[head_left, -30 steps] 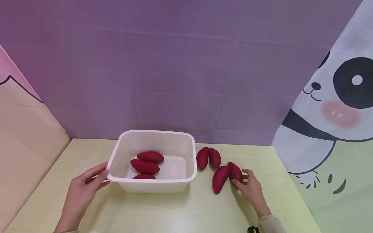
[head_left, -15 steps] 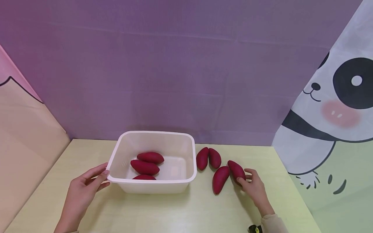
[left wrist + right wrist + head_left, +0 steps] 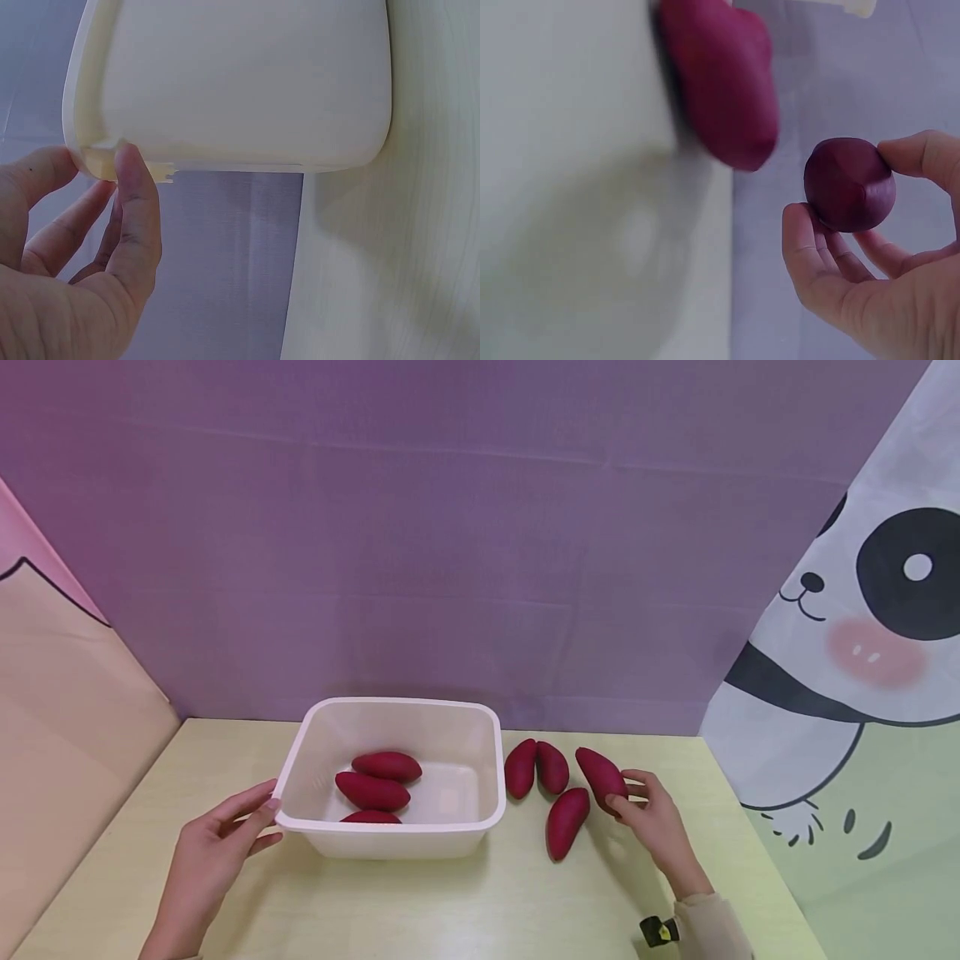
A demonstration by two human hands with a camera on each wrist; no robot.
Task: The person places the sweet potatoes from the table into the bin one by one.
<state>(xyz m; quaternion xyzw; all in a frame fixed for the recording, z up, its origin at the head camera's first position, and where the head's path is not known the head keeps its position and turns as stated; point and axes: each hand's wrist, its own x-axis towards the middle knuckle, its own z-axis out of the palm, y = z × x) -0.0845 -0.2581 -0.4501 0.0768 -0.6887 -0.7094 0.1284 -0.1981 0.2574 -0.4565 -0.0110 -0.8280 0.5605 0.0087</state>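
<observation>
Left hand (image 3: 213,847): thumb and fingers pinch the rim of the white tub (image 3: 397,842) at its left side, near the front corner.
Tub position: upright on the bench (image 3: 360,910), open side up.
Tub contents: three dark-red sweet potatoes (image 3: 372,792), lying crosswise in the left part; nearest one partly hidden by the front wall.
Right hand (image 3: 660,822): grasping one end of the held sweet potato (image 3: 598,772) between thumb and fingers.
Held piece: clear of the bench, right of the tub; free end points away and leftward.
Lone sweet potato (image 3: 567,824): on the bench, near the held one, nearer the person.
Sweet potato pair (image 3: 552,768): just right of the tub, far ends close together, near ends spread.
Backdrop: purple cloth (image 3: 450,527) behind; panda print (image 3: 885,610) at right.
</observation>
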